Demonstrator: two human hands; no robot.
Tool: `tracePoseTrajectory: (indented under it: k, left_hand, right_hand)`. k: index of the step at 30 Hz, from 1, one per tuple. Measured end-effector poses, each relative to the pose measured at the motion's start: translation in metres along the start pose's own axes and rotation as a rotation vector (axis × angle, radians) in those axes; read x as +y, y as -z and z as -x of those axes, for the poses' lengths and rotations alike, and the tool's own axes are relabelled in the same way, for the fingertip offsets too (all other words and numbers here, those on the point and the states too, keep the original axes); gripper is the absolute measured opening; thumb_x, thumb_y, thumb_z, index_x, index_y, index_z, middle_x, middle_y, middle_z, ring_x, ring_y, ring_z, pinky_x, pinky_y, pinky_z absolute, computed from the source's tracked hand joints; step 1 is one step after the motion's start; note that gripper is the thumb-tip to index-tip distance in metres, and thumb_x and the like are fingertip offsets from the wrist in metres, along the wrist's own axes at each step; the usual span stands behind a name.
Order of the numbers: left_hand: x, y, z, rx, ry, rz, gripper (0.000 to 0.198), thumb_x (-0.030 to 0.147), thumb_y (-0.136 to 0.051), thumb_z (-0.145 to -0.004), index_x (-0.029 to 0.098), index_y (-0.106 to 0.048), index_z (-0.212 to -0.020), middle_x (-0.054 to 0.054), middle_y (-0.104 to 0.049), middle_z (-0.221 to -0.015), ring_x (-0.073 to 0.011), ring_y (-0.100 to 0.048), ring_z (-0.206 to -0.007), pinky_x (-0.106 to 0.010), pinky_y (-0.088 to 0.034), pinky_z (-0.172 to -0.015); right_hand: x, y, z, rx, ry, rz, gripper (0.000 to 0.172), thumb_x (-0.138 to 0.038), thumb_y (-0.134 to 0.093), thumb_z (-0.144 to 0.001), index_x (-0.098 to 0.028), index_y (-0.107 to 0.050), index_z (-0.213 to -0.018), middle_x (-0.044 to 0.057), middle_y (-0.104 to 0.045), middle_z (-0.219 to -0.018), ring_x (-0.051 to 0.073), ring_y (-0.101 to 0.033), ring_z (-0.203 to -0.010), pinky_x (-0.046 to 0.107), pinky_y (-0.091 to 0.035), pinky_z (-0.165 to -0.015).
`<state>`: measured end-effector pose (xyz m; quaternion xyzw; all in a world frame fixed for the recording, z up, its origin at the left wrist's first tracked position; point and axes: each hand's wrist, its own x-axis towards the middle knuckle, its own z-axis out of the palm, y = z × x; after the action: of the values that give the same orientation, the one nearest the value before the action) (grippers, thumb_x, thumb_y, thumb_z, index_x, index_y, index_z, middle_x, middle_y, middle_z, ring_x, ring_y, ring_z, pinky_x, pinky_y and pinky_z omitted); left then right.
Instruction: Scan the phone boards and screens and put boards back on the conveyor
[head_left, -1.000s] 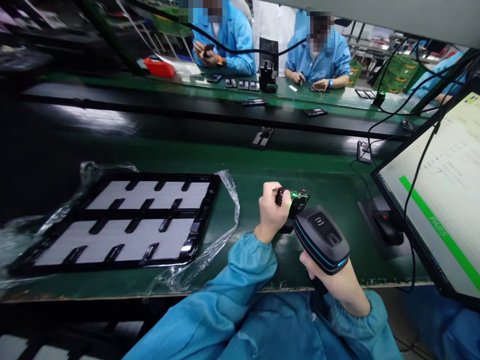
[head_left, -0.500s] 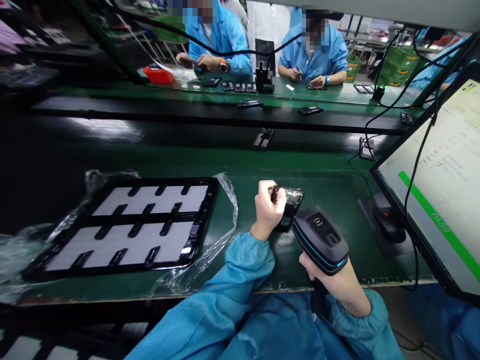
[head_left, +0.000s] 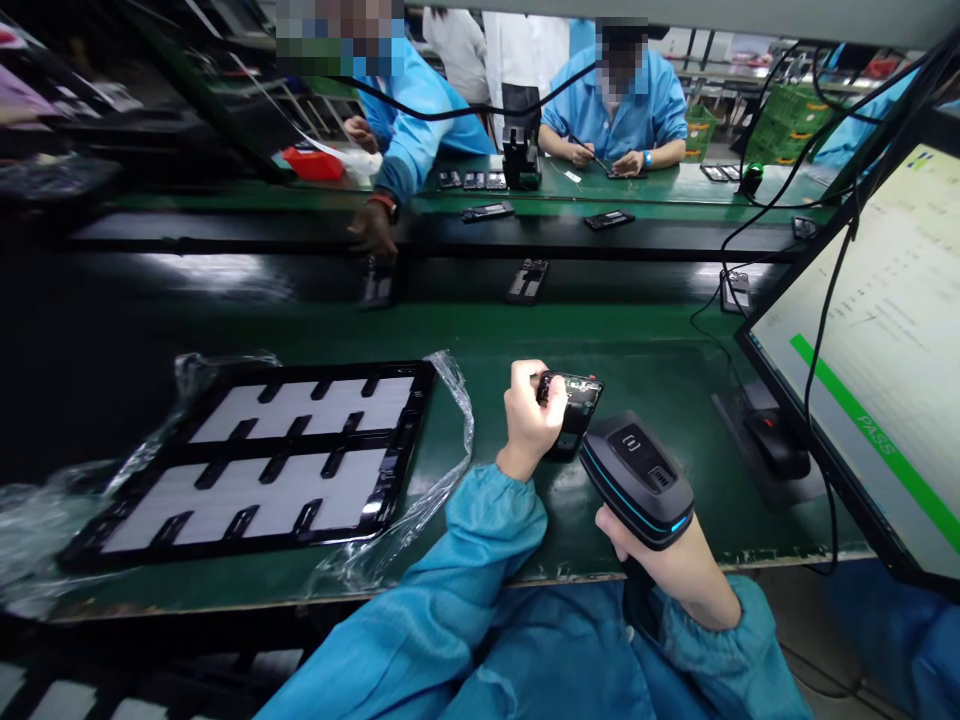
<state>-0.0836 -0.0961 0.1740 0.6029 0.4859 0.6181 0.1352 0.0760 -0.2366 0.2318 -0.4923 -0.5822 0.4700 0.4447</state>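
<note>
Left hand [head_left: 531,412]: clasping phone [head_left: 579,412] over bench [head_left: 652,365], phone's edge just beside scanner [head_left: 637,475]. Right hand [head_left: 636,546]: grasping scanner, near bench's front edge. Tray [head_left: 407,430]: left, film [head_left: 452,375] between rim and left hand. Mouse [head_left: 776,445]: right, bench surface between it and phone.

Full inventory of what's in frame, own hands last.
Open phone: 1, black, left hand
Scanner: 1, black/blue, right hand
Table: 1, green, under hands
Tray: 1, black/grey, table left
Plastic wrap: clear, tray's sides
Monitor: 1, black, far right
Mouse: 1, black, by monitor
Other phones: several, dark, beyond table
Container: 1, red, opposite bench
Crates: several, green, background
Co-workers: several, blue/white clothing, opposite
Sleeves: 2, blue, bottom
Hands: 2, bare, centre
</note>
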Motion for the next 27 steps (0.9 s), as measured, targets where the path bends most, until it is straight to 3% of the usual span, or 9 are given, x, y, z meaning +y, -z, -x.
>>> tracePoseTrajectory:
  k: [14,21,27]
  left_hand:
    - [-0.005,0.001,0.002,0.016,-0.033,-0.051,0.019,0.031,-0.056,-0.083,0.02,-0.046,-0.094,0.003,-0.055,-0.068,-0.0126,-0.058,-0.056,-0.024,-0.044,-0.053]
    - [0.0,0.001,0.004,0.078,-0.068,-0.096,0.019,0.031,-0.058,-0.081,0.02,-0.045,-0.09,0.005,-0.051,-0.064,-0.011,-0.055,-0.051,-0.022,-0.041,-0.051]
    - [0.006,-0.002,0.008,0.023,-0.105,-0.033,0.017,0.028,-0.057,-0.082,0.021,-0.045,-0.092,0.005,-0.054,-0.064,-0.0115,-0.057,-0.052,-0.022,-0.042,-0.05]
  right_hand:
    - [0.024,0.001,0.008,0.019,-0.051,-0.011,0.025,-0.041,-0.073,-0.078,-0.02,-0.065,-0.068,-0.004,-0.054,-0.046,0.014,-0.05,-0.044,0.029,-0.049,-0.051]
    - [0.005,0.001,0.006,-0.011,-0.014,0.005,0.024,-0.035,-0.07,-0.079,-0.02,-0.061,-0.063,-0.004,-0.053,-0.046,0.013,-0.05,-0.046,0.029,-0.05,-0.056]
    - [0.0,0.0,0.005,-0.023,-0.144,-0.066,0.027,-0.038,-0.073,-0.073,-0.02,-0.058,-0.061,-0.003,-0.053,-0.048,0.014,-0.051,-0.047,0.028,-0.047,-0.05]
